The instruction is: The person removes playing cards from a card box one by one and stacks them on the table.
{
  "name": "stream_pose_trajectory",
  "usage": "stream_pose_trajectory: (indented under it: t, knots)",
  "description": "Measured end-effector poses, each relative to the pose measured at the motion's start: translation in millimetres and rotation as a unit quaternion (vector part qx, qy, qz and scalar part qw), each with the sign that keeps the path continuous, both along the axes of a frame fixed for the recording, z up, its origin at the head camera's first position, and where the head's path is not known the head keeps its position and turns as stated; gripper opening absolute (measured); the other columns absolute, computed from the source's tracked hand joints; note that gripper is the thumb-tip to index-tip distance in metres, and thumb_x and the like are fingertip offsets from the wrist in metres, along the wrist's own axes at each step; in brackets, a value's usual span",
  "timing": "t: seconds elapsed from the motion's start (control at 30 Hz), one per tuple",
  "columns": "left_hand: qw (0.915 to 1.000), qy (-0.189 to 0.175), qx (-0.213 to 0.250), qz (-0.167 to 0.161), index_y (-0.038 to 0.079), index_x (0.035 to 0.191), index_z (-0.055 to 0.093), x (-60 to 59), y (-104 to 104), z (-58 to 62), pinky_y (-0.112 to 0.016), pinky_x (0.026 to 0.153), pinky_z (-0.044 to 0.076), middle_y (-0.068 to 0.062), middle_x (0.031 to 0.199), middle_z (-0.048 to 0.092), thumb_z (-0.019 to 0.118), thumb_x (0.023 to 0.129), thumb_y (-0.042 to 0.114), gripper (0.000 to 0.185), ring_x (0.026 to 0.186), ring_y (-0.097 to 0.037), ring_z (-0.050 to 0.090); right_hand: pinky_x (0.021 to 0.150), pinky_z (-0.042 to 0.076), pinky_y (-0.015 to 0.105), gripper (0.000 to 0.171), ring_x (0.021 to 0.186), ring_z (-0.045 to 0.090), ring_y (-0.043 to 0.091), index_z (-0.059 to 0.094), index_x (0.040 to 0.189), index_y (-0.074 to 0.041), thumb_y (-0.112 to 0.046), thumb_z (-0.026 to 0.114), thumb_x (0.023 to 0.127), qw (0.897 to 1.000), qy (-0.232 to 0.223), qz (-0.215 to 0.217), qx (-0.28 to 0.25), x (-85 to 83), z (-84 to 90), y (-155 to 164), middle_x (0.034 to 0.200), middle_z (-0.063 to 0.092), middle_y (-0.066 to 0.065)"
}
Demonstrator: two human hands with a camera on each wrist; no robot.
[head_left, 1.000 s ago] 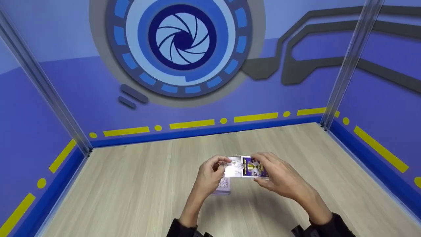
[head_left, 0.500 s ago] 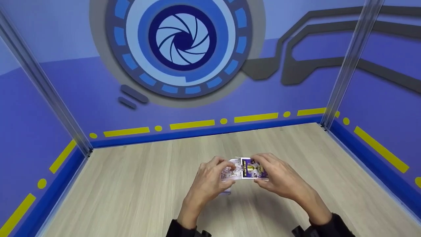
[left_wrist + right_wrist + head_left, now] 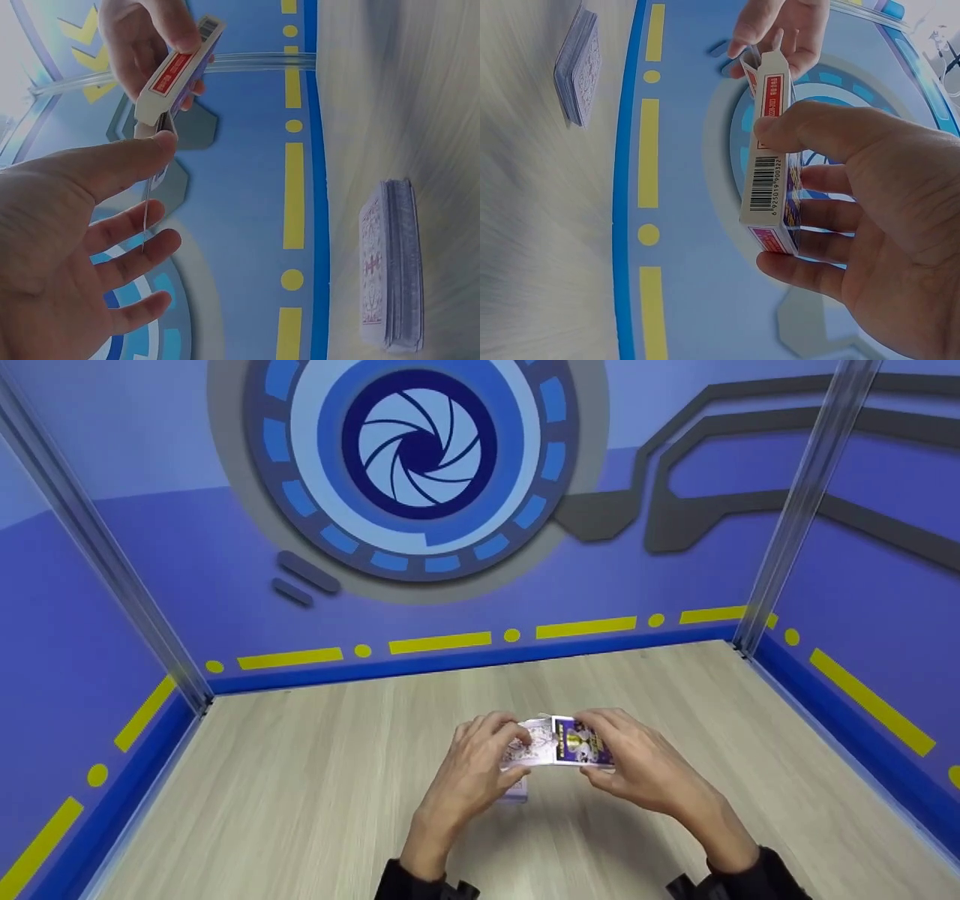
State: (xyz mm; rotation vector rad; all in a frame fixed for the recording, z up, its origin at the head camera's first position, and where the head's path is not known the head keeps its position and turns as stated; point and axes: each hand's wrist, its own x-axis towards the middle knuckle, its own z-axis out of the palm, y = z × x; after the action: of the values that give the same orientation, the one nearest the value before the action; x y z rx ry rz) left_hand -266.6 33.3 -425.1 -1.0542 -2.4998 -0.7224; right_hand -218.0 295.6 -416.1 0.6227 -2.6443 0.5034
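Observation:
My right hand (image 3: 645,761) grips a small white and purple playing-card box (image 3: 576,742) by its long edges, thumb on one side and fingers on the other. The box's open end faces left, with a flap raised, as the right wrist view shows. At that end my left hand (image 3: 466,772) holds a pale, patterned playing card (image 3: 540,748) by its edges; whether several lie together I cannot tell. In the left wrist view its thin edge touches the fingers. Below the left hand, a stack of playing cards (image 3: 391,266) lies on the table, partly hidden in the head view.
The wood-grain table (image 3: 300,780) is bordered by blue printed panels (image 3: 150,585) at the back and sides. Metal posts (image 3: 795,510) stand at the back corners. Both wrists wear black bands (image 3: 739,877).
My left hand has shifted its fingers right along the patterned card and now covers more of the stack below. The right hand and box have stayed nearly still. Glare has left the card.

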Motion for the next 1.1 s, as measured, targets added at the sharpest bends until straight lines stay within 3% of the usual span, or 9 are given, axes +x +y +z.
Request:
stream_pose_trajectory:
  t: [0.53, 0.77, 1.1]
  knots:
    - [0.9976, -0.02, 0.065, 0.01, 0.012, 0.105, 0.072, -15.4, -34.0, 11.8, -0.049, 0.105, 0.043, -0.008, 0.131, 0.064, 0.086, 0.084, 0.017, 0.026, 0.123, -0.028, 0.055, 0.085, 0.054, 0.041, 0.063, 0.111, 0.06, 0.019, 0.06, 0.136, -0.006, -0.018, 0.087, 0.081, 0.999, 0.028, -0.01, -0.013, -0.2, 4.8, 8.4, 0.131, 0.063, 0.008]
    - [0.9968, -0.05, 0.06, 0.02, 0.013, 0.105, 0.072, -21.5, -37.7, 2.2, -0.051, 0.105, 0.044, -0.008, 0.132, 0.065, 0.086, 0.084, 0.015, 0.025, 0.125, -0.029, 0.056, 0.082, 0.054, 0.04, 0.063, 0.111, 0.06, 0.02, 0.059, 0.136, -0.005, -0.018, 0.087, 0.081, 0.999, 0.031, -0.01, -0.014, 0.3, 4.2, 9.1, 0.13, 0.063, 0.009]
    - [0.9935, -0.108, 0.026, 0.026, 0.012, 0.104, 0.072, -31.3, -31.9, -22.2, -0.052, 0.106, 0.043, -0.006, 0.129, 0.065, 0.083, 0.087, 0.015, 0.021, 0.125, -0.028, 0.056, 0.083, 0.054, 0.041, 0.065, 0.112, 0.06, 0.021, 0.058, 0.139, -0.006, -0.018, 0.086, 0.082, 1.0, 0.021, -0.011, -0.017, 1.3, 3.9, 8.0, 0.133, 0.062, 0.01]
